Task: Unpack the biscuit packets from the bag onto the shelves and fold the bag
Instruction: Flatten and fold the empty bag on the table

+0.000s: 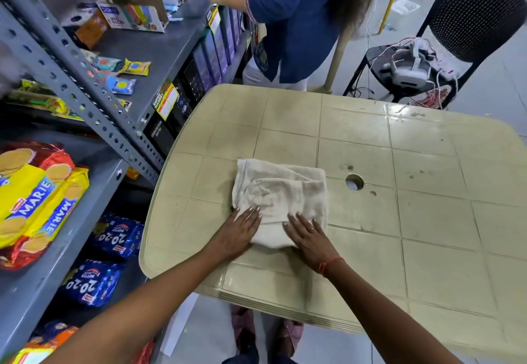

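Note:
A cream cloth bag [281,192] lies folded into a rough square on the beige plastic table [413,164]. My left hand [241,231] rests flat on its near left corner, fingers spread. My right hand [306,232] presses flat on its near right edge, with a red thread on the wrist. Neither hand grips anything. Yellow and red Marie biscuit packets [37,198] lie on the grey shelf [57,266] at the left. Blue 20-20 biscuit packets [118,236] sit on the shelf below.
A person in a blue top [299,21] stands at the far end of the shelving, hands on the upper shelf. A black chair [470,21] holding a headset and wires stands beyond the table. Small snack packets [134,67] and open cartons [134,15] lie on the upper shelf.

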